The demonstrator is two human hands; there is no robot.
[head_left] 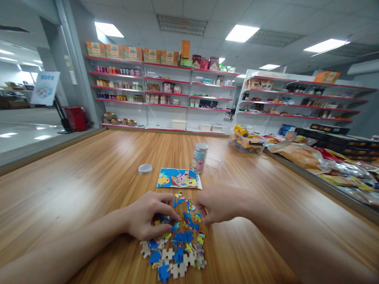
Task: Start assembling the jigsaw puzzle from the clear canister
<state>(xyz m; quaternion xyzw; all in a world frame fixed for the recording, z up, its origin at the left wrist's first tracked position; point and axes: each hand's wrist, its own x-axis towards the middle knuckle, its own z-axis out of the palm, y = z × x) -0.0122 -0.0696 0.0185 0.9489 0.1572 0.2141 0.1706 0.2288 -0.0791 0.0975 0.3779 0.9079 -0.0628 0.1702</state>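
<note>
A heap of small blue and pale jigsaw pieces (176, 247) lies on the wooden table (82, 184) in front of me. My left hand (149, 215) rests on the heap's left side with fingers curled over pieces. My right hand (220, 203) is at the heap's upper right, fingertips pinched down on pieces. Beyond the hands lies a cartoon picture card (179, 178). A round tin (199, 158) with the same cartoon stands behind it, and its silver lid (145, 168) lies to the left.
A clear box with a yellow toy truck (248, 142) sits at the table's far right. Snack packets (331, 163) fill a counter along the right edge. Shop shelves (166, 95) with goods line the back wall.
</note>
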